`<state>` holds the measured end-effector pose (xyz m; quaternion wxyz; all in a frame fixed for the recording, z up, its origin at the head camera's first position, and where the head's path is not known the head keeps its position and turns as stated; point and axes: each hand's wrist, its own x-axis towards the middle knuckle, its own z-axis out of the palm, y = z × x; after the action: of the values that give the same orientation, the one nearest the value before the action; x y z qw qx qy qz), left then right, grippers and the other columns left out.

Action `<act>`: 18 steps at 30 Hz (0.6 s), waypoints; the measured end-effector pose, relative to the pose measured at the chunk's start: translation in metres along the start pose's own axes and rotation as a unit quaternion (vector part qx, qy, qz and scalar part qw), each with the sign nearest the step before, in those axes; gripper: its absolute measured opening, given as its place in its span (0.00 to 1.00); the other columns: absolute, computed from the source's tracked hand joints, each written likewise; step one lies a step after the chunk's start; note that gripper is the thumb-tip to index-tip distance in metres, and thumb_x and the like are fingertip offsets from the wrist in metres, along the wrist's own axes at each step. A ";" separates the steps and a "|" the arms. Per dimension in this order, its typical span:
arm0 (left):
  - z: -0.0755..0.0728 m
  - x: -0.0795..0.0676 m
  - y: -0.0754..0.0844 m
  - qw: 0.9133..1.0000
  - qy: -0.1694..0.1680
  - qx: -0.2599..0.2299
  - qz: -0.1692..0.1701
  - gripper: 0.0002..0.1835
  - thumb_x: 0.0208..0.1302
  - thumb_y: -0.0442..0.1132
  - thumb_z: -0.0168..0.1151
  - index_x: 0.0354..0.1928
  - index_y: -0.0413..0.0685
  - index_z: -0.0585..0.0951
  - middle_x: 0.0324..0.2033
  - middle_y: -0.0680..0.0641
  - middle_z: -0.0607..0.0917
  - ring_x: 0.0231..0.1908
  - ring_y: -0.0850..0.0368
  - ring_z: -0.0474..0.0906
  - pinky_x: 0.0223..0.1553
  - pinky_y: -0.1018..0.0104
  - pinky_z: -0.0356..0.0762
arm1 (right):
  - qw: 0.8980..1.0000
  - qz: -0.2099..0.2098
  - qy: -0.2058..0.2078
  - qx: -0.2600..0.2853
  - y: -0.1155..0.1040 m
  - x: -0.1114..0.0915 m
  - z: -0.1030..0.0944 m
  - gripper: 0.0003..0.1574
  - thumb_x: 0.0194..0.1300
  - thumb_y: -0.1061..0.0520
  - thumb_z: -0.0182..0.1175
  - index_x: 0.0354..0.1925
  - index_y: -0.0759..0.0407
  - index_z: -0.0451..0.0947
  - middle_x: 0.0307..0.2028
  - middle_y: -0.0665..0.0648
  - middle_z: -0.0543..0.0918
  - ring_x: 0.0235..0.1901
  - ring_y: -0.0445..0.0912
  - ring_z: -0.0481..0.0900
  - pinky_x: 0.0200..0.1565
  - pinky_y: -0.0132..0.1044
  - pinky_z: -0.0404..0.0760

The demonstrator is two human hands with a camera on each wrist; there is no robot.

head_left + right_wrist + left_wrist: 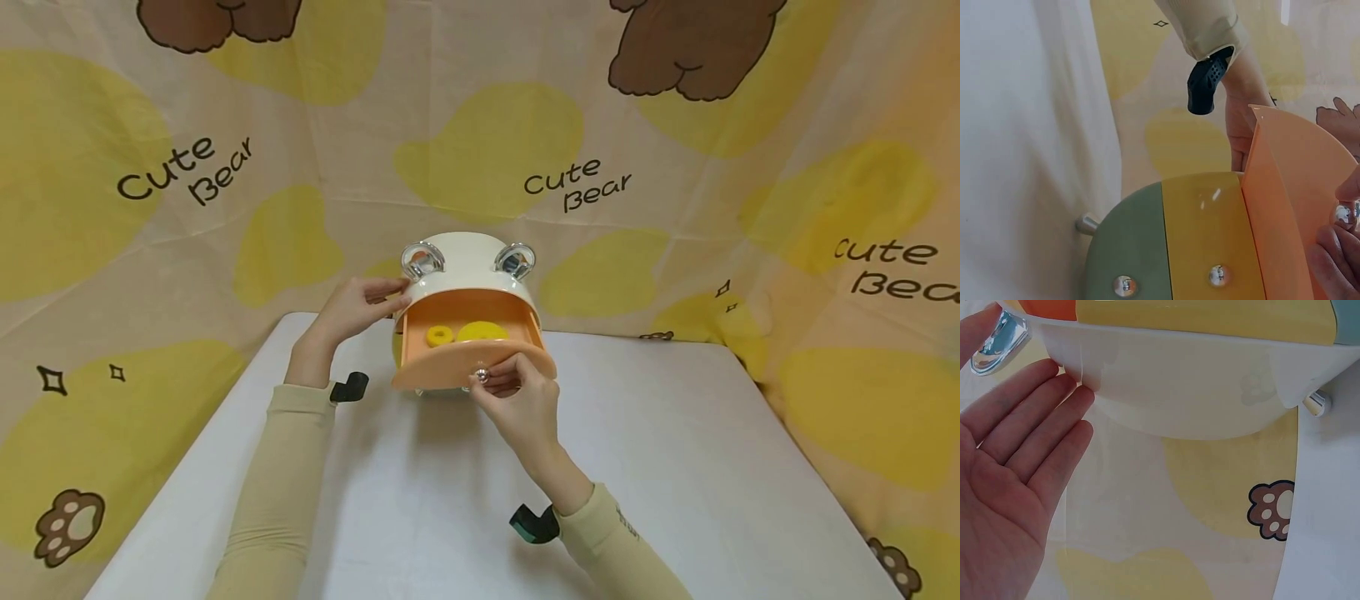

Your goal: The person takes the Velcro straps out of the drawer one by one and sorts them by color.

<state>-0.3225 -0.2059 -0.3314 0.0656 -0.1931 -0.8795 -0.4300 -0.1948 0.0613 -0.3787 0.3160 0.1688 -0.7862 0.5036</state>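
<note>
A small rounded drawer cabinet (467, 265) with a white shell stands on the table. Its top drawer, with an orange front (438, 367), is pulled out. Inside lie a yellow ring (440, 336) and a larger yellow piece (482, 331), partly hidden by the drawer front. My right hand (527, 407) pinches the round silver knob (1344, 214) of this drawer between thumb and fingers. On the other side, my left hand (351, 310) rests its nearly straight fingertips against the white shell; the left wrist view shows the palm (1004, 487) holding nothing.
Two silver ring-shaped parts (515, 261) stick up from the cabinet top. Below the orange drawer are a yellow drawer (1207, 231) and a green drawer (1129, 244), each with a silver knob. A printed cloth (480, 150) hangs behind the white table (675, 467).
</note>
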 end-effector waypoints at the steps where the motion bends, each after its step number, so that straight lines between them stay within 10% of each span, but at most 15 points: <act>1: 0.000 0.000 0.000 1.000 -0.001 0.001 0.000 0.30 0.57 0.57 0.65 0.59 0.50 0.78 0.56 0.44 0.80 0.55 0.45 0.78 0.54 0.49 0.76 | 1.000 0.000 -0.001 0.001 0.000 -0.001 0.000 0.16 0.47 0.57 0.74 0.27 0.59 0.75 0.23 0.53 0.85 0.20 0.38 0.83 0.25 0.25 0.81; 18: -0.001 -0.001 0.002 1.000 0.002 0.007 0.005 0.29 0.57 0.57 0.65 0.58 0.51 0.79 0.56 0.45 0.81 0.54 0.46 0.79 0.54 0.49 0.76 | 1.000 0.002 -0.009 0.004 -0.001 -0.010 -0.003 0.16 0.46 0.58 0.75 0.27 0.58 0.76 0.25 0.52 0.86 0.22 0.37 0.83 0.26 0.25 0.81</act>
<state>-0.3204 -0.2055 -0.3295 0.0712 -0.1964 -0.8814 -0.4237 -0.1853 0.0626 -0.3837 0.3075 0.1729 -0.7871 0.5060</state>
